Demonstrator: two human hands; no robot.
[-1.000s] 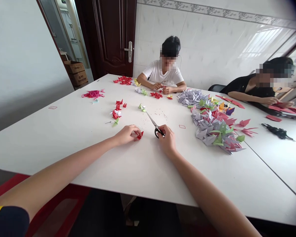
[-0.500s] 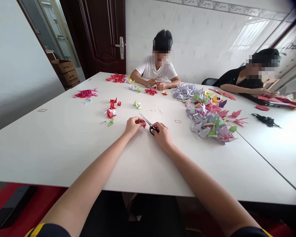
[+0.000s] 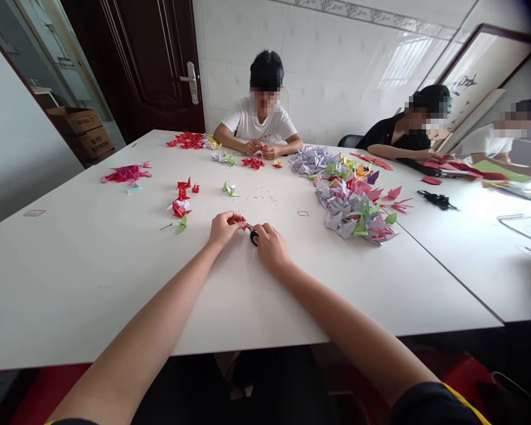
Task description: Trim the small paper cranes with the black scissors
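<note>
My left hand [image 3: 225,229] pinches a small red folded-paper crane [image 3: 243,225] just above the white table [image 3: 159,295]. Black-handled scissors [image 3: 253,237] are in my right hand [image 3: 271,243], their blades pointing at the red paper. The blades are mostly hidden behind the paper and fingers, so I cannot tell whether they touch it. To the left of my left hand lie several red and white cranes [image 3: 180,208] and a green crane [image 3: 182,224]. A green and white crane [image 3: 230,189] rests beyond my hands, near tiny dark scraps [image 3: 265,198].
A large heap of paper cranes [image 3: 354,203] sits to the right. Pink-red string [image 3: 126,173] lies at the far left, black cord [image 3: 437,199] at the right. Across the table a person in white [image 3: 262,121] handles red paper; others sit at the far right.
The view has turned to the right. My right hand has brought the scissors closer to the red crane, and their blades now overlap it in view.
</note>
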